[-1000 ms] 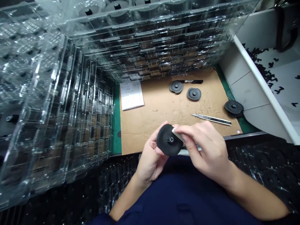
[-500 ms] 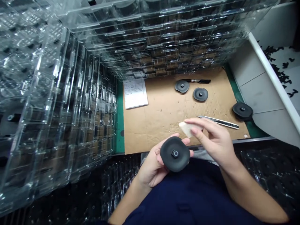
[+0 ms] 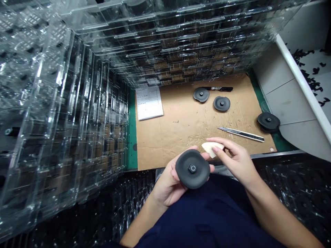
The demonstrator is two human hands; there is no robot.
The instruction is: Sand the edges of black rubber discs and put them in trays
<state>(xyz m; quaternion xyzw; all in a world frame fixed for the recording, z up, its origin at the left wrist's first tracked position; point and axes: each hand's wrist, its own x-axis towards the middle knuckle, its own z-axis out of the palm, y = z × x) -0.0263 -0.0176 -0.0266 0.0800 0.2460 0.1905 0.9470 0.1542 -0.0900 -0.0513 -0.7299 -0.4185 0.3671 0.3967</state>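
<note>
My left hand point(image 3: 168, 182) grips a black, rounded-square dished part point(image 3: 186, 177) from below, its concave face up and a small round post at the centre. Pinched between the thumb and fingers of my right hand point(image 3: 235, 158) is a cream-white wedge point(image 3: 209, 148) that looks like a sponge. The wedge is just beyond the upper right edge of the black part; I cannot tell whether they touch. Past my right hand, a craft knife point(image 3: 241, 133) lies on the brown cardboard point(image 3: 168, 137).
Two more black dished parts point(image 3: 201, 94) lie near a black marker point(image 3: 219, 89), and others sit stacked point(image 3: 268, 121) at the right. A printed paper point(image 3: 149, 103) is at the left. Stacked clear plastic trays point(image 3: 103, 120) wall the left and back; a white bin point(image 3: 297, 69) stands at right.
My right hand has come slightly down with the white wedge, which is now turned differently and nearer the black part. My left hand holds almost the same place.
</note>
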